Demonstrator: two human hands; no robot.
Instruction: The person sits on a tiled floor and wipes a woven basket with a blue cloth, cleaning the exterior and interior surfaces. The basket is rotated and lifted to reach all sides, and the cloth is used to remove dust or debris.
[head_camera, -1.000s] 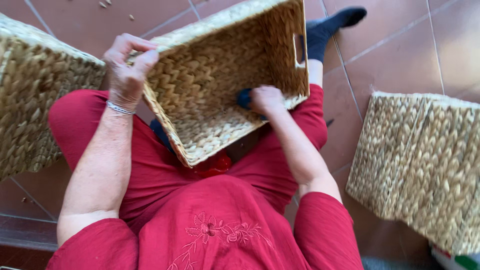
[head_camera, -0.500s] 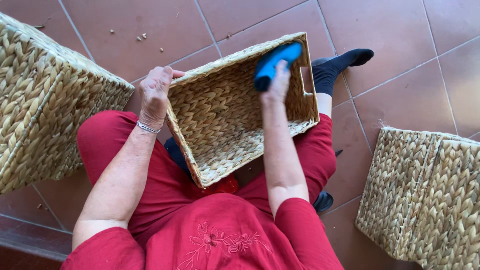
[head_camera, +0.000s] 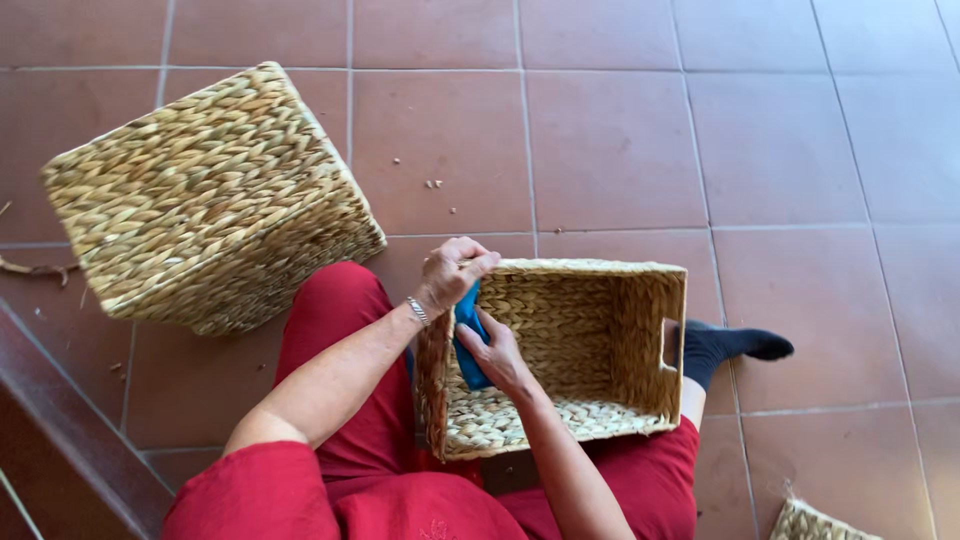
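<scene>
An open woven straw basket (head_camera: 600, 300) rests on my lap, its mouth facing up and away. My left hand (head_camera: 452, 272) grips the basket's near left rim corner. My right hand (head_camera: 495, 355) reaches inside along the left wall, shut on a blue tool (head_camera: 468, 345) with a blue handle pressed against the weave. I sit on the floor in red clothes, one leg with a dark sock (head_camera: 735, 347) stretched out to the right of the basket.
A second woven basket (head_camera: 210, 200) lies upside down on the red tile floor at the left. A corner of a third basket (head_camera: 815, 522) shows at the bottom right. Small straw crumbs (head_camera: 433, 184) lie on the tiles. A dark step edge (head_camera: 60, 440) runs at the lower left.
The basket has dropped lower onto my lap. My right hand brought the blue tool down from the far rim to the inside left wall, beside my left hand. The view tilted forward.
</scene>
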